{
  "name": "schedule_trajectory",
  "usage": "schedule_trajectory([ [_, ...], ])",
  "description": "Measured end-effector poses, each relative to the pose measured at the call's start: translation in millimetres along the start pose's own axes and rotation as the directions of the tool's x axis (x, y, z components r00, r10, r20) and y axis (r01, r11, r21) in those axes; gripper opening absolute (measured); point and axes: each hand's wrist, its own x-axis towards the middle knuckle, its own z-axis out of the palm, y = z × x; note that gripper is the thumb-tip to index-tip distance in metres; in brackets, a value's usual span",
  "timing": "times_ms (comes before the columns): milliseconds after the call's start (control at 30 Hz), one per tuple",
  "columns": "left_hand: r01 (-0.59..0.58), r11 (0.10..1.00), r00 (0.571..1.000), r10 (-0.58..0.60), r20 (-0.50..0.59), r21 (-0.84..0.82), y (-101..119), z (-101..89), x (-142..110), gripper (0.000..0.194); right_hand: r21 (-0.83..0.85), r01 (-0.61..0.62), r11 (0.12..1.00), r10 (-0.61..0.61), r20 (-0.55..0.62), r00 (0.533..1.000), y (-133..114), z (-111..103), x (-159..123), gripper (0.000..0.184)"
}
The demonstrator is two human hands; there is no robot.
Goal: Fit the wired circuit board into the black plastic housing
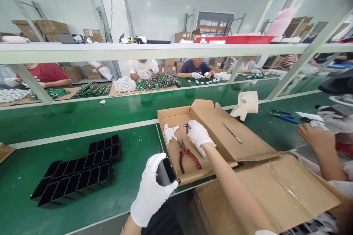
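- Near the front edge of the green desk (82,117), the left hand (154,187), in a white glove, is curled around a small black part (165,172), holding it upright just above the desk.
- Further forward, the right hand (198,134), also gloved, reaches into an open flat cardboard box (217,125); its fingers pinch a small dark tool (187,127), too small to tell what kind.
- Beside that hand on the box floor lie red-handled pliers (186,154) and a crumpled white glove (169,132); a thin metal tool (232,133) rests on the box flap to the right.
- A black compartment tray (79,174) sits on the desk well to the left.
- A larger cardboard box (275,191) stands under the right forearm.
- A white plastic fan housing (245,104) stands beyond the box.
- A co-worker's bare hand (317,137) shows at the right; other people sit across the far desk.
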Motion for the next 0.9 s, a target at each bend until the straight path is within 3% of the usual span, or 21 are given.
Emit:
schedule_trajectory([
  [167, 0.090, 0.996, 0.996, -0.090, 0.001, -0.022, -5, -10.9, -10, 0.061, -0.125, -0.055, 0.991, 0.065, 0.083, 0.994, 5, 8, 26, 0.021],
  [400, 0.161, 0.986, 0.987, -0.162, -0.011, -0.043, -7, -23.4, -19, 0.062, -0.100, -0.082, 0.992, 0.093, 0.108, 0.990, 22, 15, 39, 0.027],
  [667, 0.176, 0.983, 0.984, -0.178, -0.028, -0.059, -20, -27.0, -28, 0.062, 0.223, -0.114, 0.968, 0.083, 0.146, 0.986, 38, 11, 43, 0.022],
  [900, 0.230, 0.969, 0.973, -0.229, 0.021, -0.095, -22, -26.3, -31, 0.063, 0.547, -0.191, 0.815, 0.137, 0.139, 0.981, 53, 9, 32, 0.032],
])
